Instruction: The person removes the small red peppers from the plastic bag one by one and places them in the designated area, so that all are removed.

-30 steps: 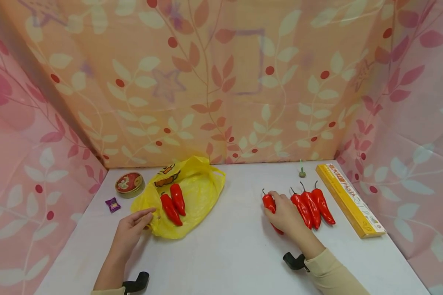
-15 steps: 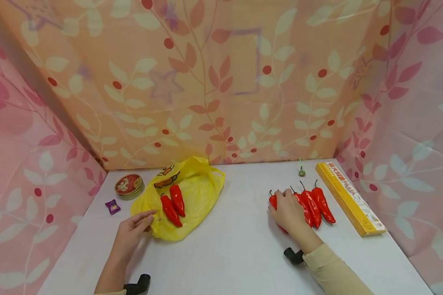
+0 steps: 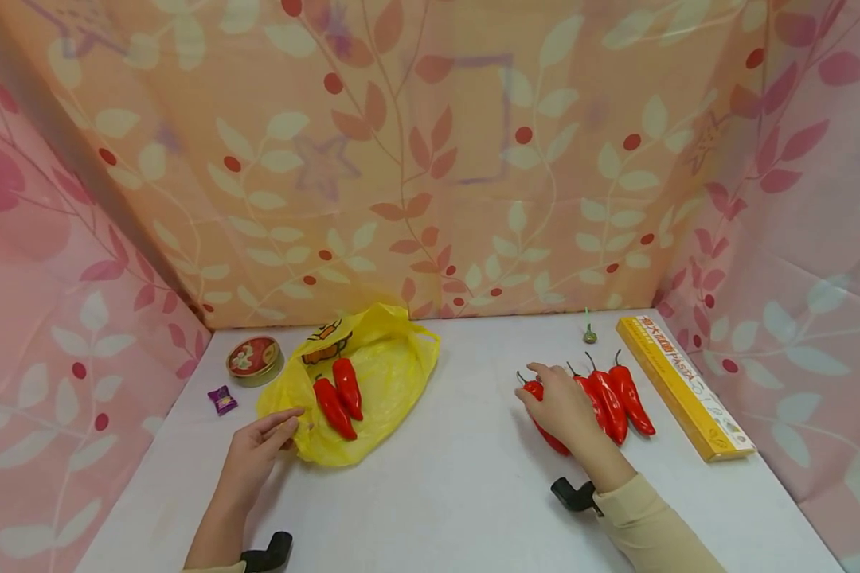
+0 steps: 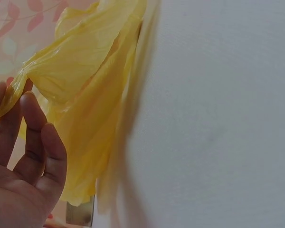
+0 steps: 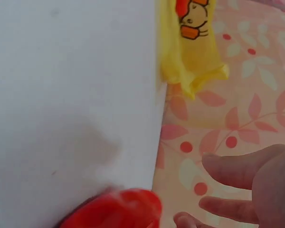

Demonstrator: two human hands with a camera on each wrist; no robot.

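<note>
My left hand [image 3: 254,458] pinches the near-left edge of a yellow plastic bag [image 3: 397,390], lifting it a little; the left wrist view shows the bunched film [image 4: 14,92] between thumb and fingers. Two red peppers [image 3: 334,410] lie on the opened bag. Over on the right, my right hand [image 3: 564,407] hovers above the leftmost red pepper [image 3: 549,434] of a row. In the right wrist view its fingers [image 5: 228,169] are extended and apart from that pepper [image 5: 118,209]. Several more peppers [image 3: 607,406] lie beside it, one partly hidden by the hand.
A yellow pasta box [image 3: 681,386] lies along the right side. Behind the peppers sits a small green item [image 3: 590,334]. To the left are a round red-lidded tin [image 3: 254,360] and a purple-wrapped candy [image 3: 223,400]. Patterned cloth walls enclose the white table.
The leftmost pepper has shifted right, toward the others in its row, with my right hand. The right fingers have now come off it. My left hand keeps its place on the bag.
</note>
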